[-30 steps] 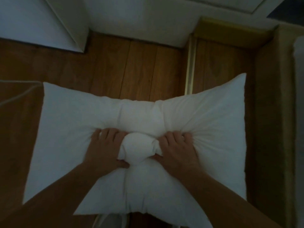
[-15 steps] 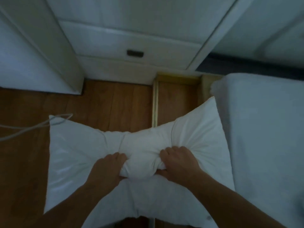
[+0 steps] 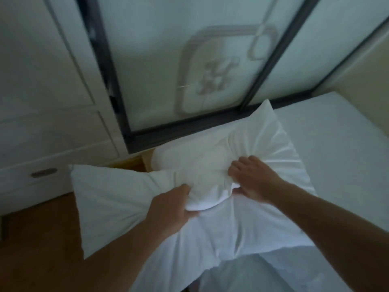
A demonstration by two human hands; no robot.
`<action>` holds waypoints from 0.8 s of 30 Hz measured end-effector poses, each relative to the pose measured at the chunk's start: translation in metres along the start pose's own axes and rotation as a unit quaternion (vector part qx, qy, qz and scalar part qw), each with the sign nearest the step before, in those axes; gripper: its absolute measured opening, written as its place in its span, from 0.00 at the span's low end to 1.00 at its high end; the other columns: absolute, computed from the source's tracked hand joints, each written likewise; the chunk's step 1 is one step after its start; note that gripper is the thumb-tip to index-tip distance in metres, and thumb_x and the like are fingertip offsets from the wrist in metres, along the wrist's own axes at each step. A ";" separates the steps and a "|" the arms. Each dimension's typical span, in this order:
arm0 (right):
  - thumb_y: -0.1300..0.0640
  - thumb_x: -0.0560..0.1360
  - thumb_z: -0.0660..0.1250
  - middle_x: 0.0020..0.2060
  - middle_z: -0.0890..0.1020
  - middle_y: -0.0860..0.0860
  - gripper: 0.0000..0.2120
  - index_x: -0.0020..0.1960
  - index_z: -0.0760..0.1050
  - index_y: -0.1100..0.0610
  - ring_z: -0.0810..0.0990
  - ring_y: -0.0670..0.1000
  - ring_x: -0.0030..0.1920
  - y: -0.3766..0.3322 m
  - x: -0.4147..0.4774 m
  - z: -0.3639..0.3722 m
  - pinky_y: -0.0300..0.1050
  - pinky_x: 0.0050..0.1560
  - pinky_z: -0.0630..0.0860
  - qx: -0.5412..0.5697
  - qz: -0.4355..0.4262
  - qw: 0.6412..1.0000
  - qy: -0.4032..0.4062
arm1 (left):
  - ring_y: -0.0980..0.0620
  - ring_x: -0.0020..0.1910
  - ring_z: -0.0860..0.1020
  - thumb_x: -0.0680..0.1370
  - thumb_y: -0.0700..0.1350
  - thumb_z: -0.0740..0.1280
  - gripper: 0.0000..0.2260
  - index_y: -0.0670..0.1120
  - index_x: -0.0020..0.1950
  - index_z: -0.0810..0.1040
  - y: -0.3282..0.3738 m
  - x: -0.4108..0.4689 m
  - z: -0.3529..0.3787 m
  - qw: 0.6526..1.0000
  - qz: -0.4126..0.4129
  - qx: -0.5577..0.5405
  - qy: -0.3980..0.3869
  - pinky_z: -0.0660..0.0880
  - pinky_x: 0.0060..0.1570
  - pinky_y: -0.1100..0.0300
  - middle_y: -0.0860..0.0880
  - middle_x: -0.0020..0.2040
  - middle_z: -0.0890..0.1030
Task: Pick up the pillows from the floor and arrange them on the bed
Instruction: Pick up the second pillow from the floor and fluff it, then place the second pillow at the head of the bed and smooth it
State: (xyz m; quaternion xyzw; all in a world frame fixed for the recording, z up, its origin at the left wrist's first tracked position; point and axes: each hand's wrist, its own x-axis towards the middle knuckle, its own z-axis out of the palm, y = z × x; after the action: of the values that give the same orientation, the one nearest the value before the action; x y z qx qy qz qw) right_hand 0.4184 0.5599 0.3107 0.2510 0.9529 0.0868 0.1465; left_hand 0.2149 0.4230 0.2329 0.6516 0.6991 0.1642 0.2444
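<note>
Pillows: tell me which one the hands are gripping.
The nearer, larger pillow, bunched at its middle by the left hand and right hand. The other pillow lies beyond it, toward the glass door, with neither hand closed on it.

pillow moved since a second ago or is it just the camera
Yes. The pillow, gripped by the left hand and right hand, has come up off the wooden floor and rightward, overlapping the bed.
</note>
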 end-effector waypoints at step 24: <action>0.18 0.58 0.48 0.75 0.39 0.43 0.49 0.73 0.40 0.37 0.37 0.50 0.74 0.203 0.026 0.257 0.66 0.70 0.44 0.304 0.248 0.903 -0.174 | 0.36 0.74 0.42 0.60 0.81 0.47 0.48 0.59 0.74 0.40 0.046 0.246 0.189 0.988 0.014 0.133 -0.075 0.42 0.64 0.27 0.44 0.77 0.43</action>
State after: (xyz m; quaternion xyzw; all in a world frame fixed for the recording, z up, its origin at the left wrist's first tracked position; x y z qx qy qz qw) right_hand 0.5717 0.7713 0.1109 0.5222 0.7995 -0.2187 0.2005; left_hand 0.3501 0.6543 0.0707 0.6983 0.6854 0.0239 0.2049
